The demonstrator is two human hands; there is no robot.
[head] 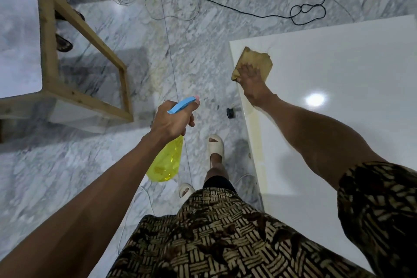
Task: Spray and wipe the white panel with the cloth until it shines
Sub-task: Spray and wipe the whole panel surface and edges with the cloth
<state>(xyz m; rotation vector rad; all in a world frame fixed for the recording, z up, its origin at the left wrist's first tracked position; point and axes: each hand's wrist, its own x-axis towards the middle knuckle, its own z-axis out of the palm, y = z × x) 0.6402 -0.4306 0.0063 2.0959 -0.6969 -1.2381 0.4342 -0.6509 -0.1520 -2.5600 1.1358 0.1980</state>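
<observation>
Right hand (249,74) flat, fingers straight, pressing tan cloth (253,61) onto near-left corner of white panel (338,70); left hand (172,121) fingers curled round yellow spray bottle (165,162) above marble floor (94,165)

A large white panel (338,101) is seen lying flat on the right, glossy, with a bright light reflected in it and yellowish staining along its left edge. A tan, worn cloth (255,61) is spread flat near the panel's far left corner. A yellow translucent spray bottle (165,162) with a blue trigger head is held tilted over the marble floor, left of the panel.
</observation>
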